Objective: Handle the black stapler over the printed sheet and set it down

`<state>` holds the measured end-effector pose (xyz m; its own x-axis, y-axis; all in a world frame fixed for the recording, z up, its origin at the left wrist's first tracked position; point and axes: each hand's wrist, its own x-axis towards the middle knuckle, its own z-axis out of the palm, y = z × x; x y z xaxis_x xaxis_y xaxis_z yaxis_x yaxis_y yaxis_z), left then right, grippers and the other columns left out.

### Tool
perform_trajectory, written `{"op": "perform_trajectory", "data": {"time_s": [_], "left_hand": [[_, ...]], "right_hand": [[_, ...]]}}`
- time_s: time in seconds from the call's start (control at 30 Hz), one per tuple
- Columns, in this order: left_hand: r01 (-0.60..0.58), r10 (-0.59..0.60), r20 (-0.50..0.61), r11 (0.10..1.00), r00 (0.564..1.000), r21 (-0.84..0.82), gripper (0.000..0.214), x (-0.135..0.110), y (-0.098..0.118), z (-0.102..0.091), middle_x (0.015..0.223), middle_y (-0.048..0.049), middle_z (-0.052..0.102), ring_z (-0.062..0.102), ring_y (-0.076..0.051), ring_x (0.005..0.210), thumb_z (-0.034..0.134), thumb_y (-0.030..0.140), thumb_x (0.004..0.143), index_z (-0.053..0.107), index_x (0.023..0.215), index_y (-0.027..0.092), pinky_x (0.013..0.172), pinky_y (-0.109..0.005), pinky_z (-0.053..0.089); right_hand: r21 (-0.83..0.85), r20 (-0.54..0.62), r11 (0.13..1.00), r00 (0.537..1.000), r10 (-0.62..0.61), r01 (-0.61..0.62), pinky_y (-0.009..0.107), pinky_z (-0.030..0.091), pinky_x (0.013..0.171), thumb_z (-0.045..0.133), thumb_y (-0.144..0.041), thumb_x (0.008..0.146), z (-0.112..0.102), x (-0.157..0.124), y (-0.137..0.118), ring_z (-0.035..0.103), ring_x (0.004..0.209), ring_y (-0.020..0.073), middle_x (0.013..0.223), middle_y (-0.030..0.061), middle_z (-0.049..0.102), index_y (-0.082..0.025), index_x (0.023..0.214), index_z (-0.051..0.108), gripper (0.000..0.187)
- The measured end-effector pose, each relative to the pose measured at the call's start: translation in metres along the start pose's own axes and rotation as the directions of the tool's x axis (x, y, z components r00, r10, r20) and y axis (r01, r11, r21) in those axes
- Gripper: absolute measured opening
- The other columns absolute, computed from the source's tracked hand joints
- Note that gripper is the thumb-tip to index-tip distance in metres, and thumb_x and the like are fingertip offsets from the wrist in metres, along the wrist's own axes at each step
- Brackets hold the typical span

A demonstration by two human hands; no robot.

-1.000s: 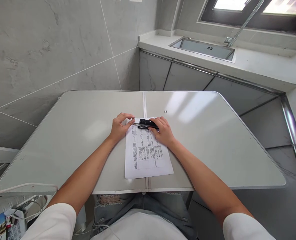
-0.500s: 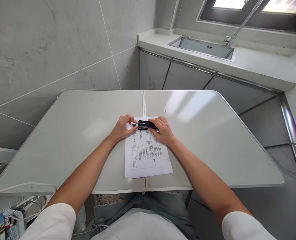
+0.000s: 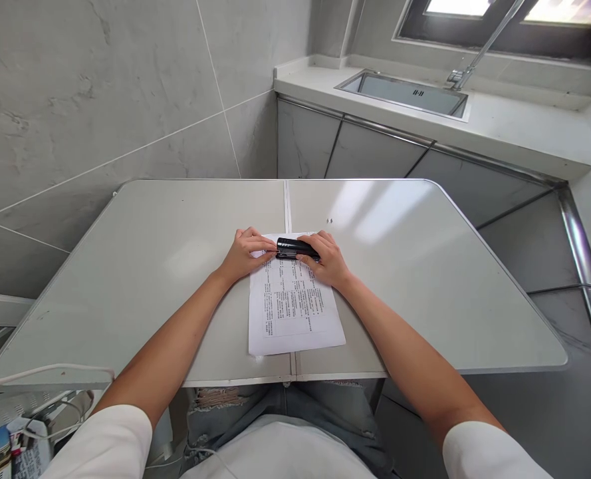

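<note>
A black stapler lies crosswise over the top end of a printed sheet of paper. My right hand is wrapped around the stapler's right end, with the thumb on the near side. At the stapler's left end, the thumb and fingers of my left hand pinch closed against it. A thin dark part shows between those fingertips, mostly hidden by them. The sheet lies flat under the stapler and both hands, its text turned sideways.
The pale folding table has a centre seam. Two tiny bits lie beyond my right hand. A white cable crosses the table's left front corner. Behind stands a counter with a sink and a tap.
The small piece that stuck out of the stapler's left end is now mostly in. My left fingers have straightened and closed against that end. My right hand has barely moved.
</note>
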<state>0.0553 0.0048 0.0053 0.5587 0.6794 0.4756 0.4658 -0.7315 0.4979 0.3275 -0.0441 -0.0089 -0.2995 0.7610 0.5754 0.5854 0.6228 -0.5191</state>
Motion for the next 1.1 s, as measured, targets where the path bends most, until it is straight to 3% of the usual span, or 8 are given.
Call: {"op": "perform_trajectory", "data": {"time_s": [0.27,0.43,0.73,0.83,0.97,1.1], "left_hand": [[0.036,-0.037,-0.078,0.999,0.996,-0.015,0.019,0.001,-0.002,-0.001,0.113,-0.0006,0.082,0.061,-0.022,0.091,0.065,0.042,0.102,0.082,0.103,0.032,0.091,-0.045,0.039],[0.016,-0.018,-0.038,0.998,0.999,-0.055,0.023,0.002,-0.002,-0.001,0.111,-0.0017,0.08,0.062,-0.022,0.092,0.057,0.037,0.106,0.079,0.102,0.03,0.092,-0.044,0.041],[0.028,-0.03,-0.009,0.993,1.0,-0.119,0.02,0.0,0.006,0.0,0.099,-0.0023,0.072,0.061,-0.019,0.083,0.071,0.045,0.097,0.065,0.095,0.026,0.092,-0.041,0.043],[0.078,-0.076,0.027,0.992,0.997,-0.099,0.024,0.0,0.009,0.0,0.102,-0.0035,0.071,0.06,-0.019,0.083,0.071,0.046,0.097,0.062,0.092,0.025,0.095,-0.041,0.044],[0.06,-0.052,0.087,0.994,0.995,-0.095,0.024,0.001,0.009,-0.001,0.106,-0.0055,0.07,0.061,-0.019,0.084,0.067,0.047,0.099,0.063,0.091,0.024,0.095,-0.041,0.045],[0.07,-0.062,0.068,0.991,0.996,-0.114,0.026,0.0,0.009,0.0,0.106,-0.0054,0.069,0.06,-0.018,0.082,0.067,0.047,0.099,0.064,0.088,0.024,0.096,-0.041,0.045]], "right_hand": [[0.102,-0.12,0.989,0.986,0.117,-0.105,0.044,0.054,0.078,0.07,-0.042,0.096,-0.009,0.003,0.007,0.061,0.088,0.0265,0.096,0.0041,0.075,-0.028,0.114,0.07,0.023],[0.196,-0.103,0.963,0.973,0.207,-0.184,0.042,0.055,0.075,0.074,-0.047,0.091,-0.016,0.004,0.01,0.064,0.087,0.0252,0.094,0.0042,0.073,-0.027,0.11,0.073,0.028],[0.253,0.016,0.963,0.996,0.093,-0.094,0.041,0.053,0.077,0.072,-0.049,0.094,-0.015,0.006,-0.001,0.061,0.089,0.025,0.094,0.0041,0.074,-0.027,0.113,0.072,0.029],[0.238,0.035,0.966,0.995,0.093,-0.099,0.042,0.054,0.077,0.07,-0.052,0.095,-0.013,0.006,-0.006,0.061,0.089,0.0253,0.093,0.0044,0.074,-0.027,0.113,0.071,0.03],[0.219,0.058,0.972,0.995,0.079,-0.09,0.043,0.055,0.078,0.068,-0.055,0.095,-0.01,0.005,-0.012,0.061,0.088,0.0258,0.092,0.0053,0.073,-0.027,0.113,0.071,0.033],[0.22,0.039,0.973,0.997,0.067,-0.074,0.042,0.053,0.077,0.069,-0.05,0.096,-0.009,0.005,-0.016,0.059,0.087,0.0255,0.091,0.0052,0.071,-0.027,0.113,0.069,0.028]]}}
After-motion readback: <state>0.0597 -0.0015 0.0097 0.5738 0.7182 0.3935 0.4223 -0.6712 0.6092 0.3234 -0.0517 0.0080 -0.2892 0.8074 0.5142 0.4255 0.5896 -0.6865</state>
